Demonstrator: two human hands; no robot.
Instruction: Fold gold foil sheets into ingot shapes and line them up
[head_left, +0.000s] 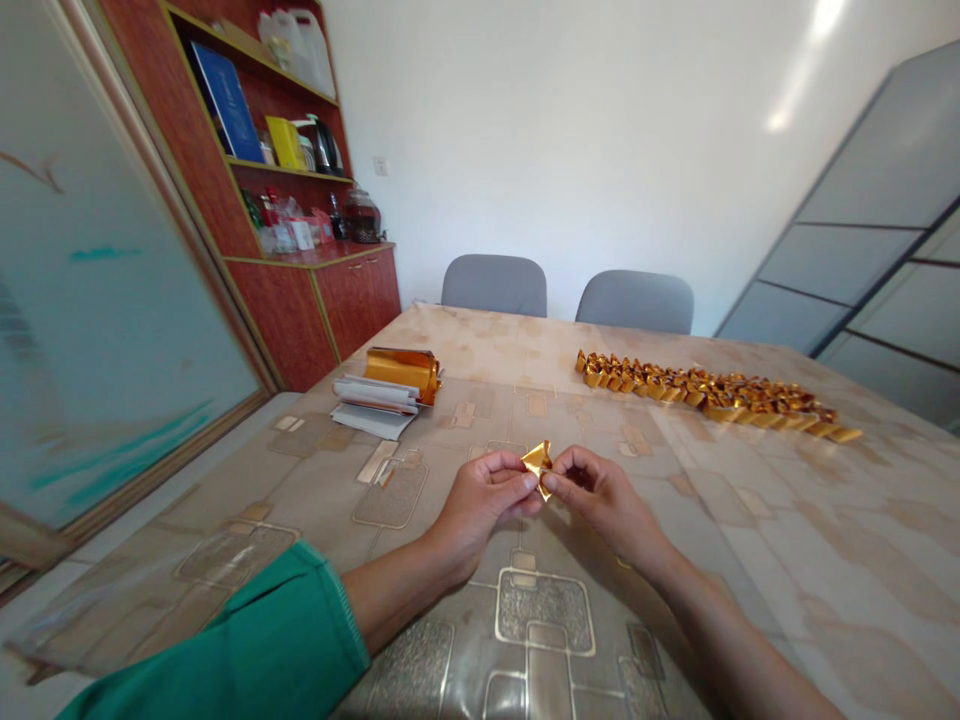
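Observation:
A small piece of folded gold foil paper (537,458) is held up between my two hands, over the near middle of the table. My left hand (487,495) pinches its left side with thumb and fingers. From the other side, my right hand (600,490) grips its right edge, the thumb pressed on the lower part. Fingers cover part of the folds. Farther left lies a stack of gold foil sheets (401,372) with white-backed paper (375,400) beside it. To the right, many folded gold foil pieces (675,385) stand in close rows.
A patterned plastic cloth covers the table (450,600). Two grey chairs (495,283) stand along its far side. At the back left is a red-brown cabinet (300,300) with bottles and a kettle (327,147). A frosted glass door (97,300) is at the left.

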